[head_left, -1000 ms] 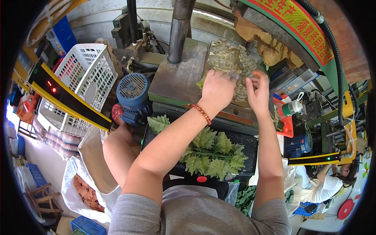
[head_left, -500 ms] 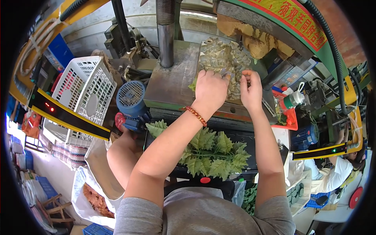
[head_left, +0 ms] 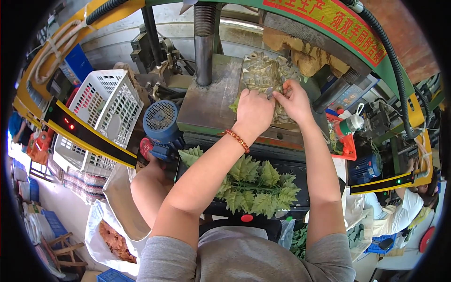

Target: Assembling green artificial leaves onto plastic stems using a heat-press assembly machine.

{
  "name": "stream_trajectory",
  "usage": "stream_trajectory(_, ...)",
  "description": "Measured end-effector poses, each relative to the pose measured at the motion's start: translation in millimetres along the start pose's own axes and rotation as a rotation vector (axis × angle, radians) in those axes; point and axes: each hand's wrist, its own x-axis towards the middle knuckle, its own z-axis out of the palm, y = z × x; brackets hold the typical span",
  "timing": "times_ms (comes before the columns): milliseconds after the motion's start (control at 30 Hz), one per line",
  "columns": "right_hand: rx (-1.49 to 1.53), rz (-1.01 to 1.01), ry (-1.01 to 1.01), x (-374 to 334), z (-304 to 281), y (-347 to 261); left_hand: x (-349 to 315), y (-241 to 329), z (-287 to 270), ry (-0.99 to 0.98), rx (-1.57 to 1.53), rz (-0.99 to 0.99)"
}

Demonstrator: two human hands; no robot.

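Over the near part of a brass-coloured leaf-patterned mould [head_left: 260,70] on the press bed, my two hands work close together. My left hand [head_left: 255,110] is closed, its fingers curled over the mould and partly hidden from above. A bit of green leaf [head_left: 233,105] shows beside its outer edge. My right hand [head_left: 295,101] is pinched, thumb and forefinger meeting just beside the left fingertips. A small greyish piece shows between the hands, too small to name. Below my wrists, a bunch of green artificial leaves [head_left: 253,185] lies on a black tray [head_left: 293,164].
A steel column [head_left: 204,51] rises left of the mould, and the press head [head_left: 300,28] hangs above it. Yellow-edged sensor bars [head_left: 89,134] flank me on both sides. A blue motor [head_left: 160,117] and white crate [head_left: 115,105] stand left; an orange tray [head_left: 346,146] stands right.
My right hand has moved left, and its fingers now meet beside my left fingertips. My left hand stays over the mould. The whole view has shifted slightly.
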Motion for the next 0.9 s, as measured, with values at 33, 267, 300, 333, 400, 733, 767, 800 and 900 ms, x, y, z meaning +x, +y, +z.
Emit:
stream_trajectory(33,-0.012,0.000,0.013,-0.9,1.2,-4.6,0.3,-1.9,-3.4,0.009,-0.024,0.001)
stream_trajectory(267,0.331,-0.003,0.057,-11.5,-0.3,7.7,-14.1,-13.1,-63.7,0.096,-0.791,-0.381)
stream_trajectory(300,0.337,-0.004,0.062,-11.1,3.0,10.0,-20.7,-13.5,-71.0,0.093,-0.786,-0.375)
stream_trajectory(333,0.215,-0.024,0.082,-9.1,5.6,12.2,-26.4,-14.0,-77.9,0.071,-0.977,-0.488)
stream_trajectory(400,-0.031,-0.062,0.118,-5.4,7.8,11.8,-37.0,-13.3,-91.4,0.022,-1.357,-0.721)
stream_trajectory(733,-0.286,-0.454,0.351,-35.6,4.1,-26.1,-75.7,-3.5,-104.4,0.017,-1.576,-0.922)
stream_trajectory(767,-0.424,-0.555,0.362,-37.5,4.5,-26.3,-77.0,-2.4,-103.3,0.008,-1.582,-0.917)
stream_trajectory(800,-0.422,-0.553,0.361,-40.9,4.6,-25.0,-80.5,-0.8,-101.5,0.007,-1.581,-0.920)
stream_trajectory(900,-0.722,-0.527,0.276,-51.5,3.8,-23.3,-92.9,2.2,-96.2,0.009,-1.548,-0.959)
